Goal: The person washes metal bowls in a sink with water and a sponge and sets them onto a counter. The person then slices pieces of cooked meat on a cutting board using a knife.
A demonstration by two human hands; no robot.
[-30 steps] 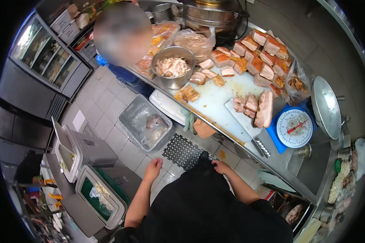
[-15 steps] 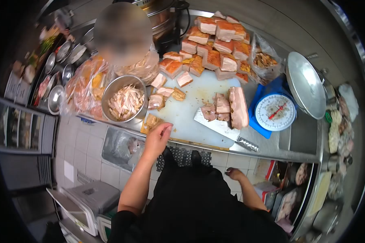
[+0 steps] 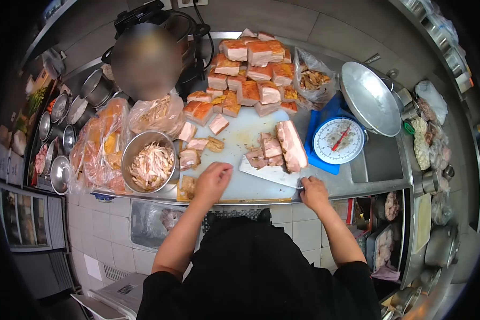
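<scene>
- Cutting board (image 3: 246, 129): a cleaver (image 3: 269, 173) lies flat on its right half, handle toward the near edge; a pork belly slab (image 3: 292, 146) and smaller cuts overlap the blade.
- Right hand (image 3: 314, 193): at the board's near right corner, on the cleaver's handle; it hides the handle, so I cannot tell how firmly the fingers close.
- Left hand (image 3: 213, 182): loosely half-open over the board's near left, holding nothing visible.
- Handling well: best to wrap the handle fully, slide the blade free level, and keep left fingertips clear.
- Counts: one cleaver, one slab; one steel bowl (image 3: 126, 167) left of the board, one dial scale (image 3: 338, 140) right.
</scene>
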